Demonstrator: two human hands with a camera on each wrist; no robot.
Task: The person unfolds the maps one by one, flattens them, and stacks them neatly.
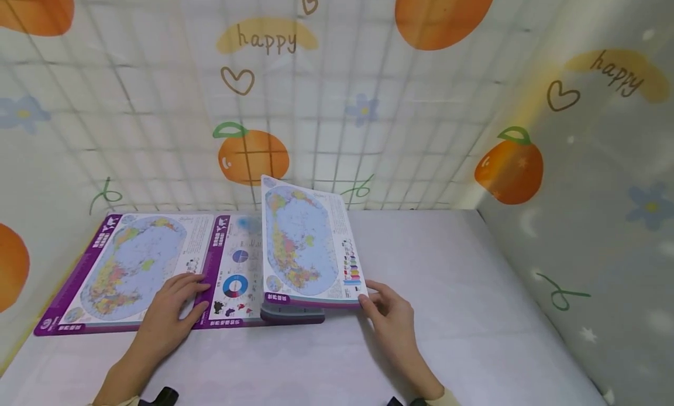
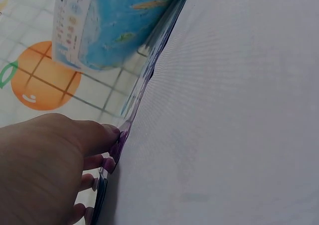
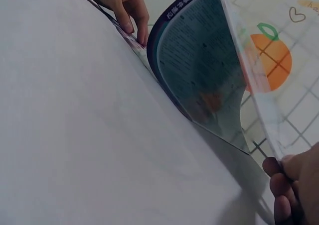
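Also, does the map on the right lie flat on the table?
No, in the head view this map is tilted up off the white table.

Left hand [image 1: 169, 312] resting, fingers on purple strip [image 1: 213, 260] between flat world-map page [image 1: 131, 265] and chart page [image 1: 247, 306] with blue ring diagram [image 1: 226, 286]. Right hand [image 1: 391, 312] pinching lower right corner of raised map page [image 1: 302, 242] — tilted up off white table [image 1: 447, 265], hiding part of chart page. Dark curved sheet edge [image 1: 292, 319] beneath it. Behind — pale curtain [image 1: 368, 61] printed with oranges [image 1: 254, 158], blue flowers [image 1: 363, 110], "happy" lettering [image 1: 267, 39].
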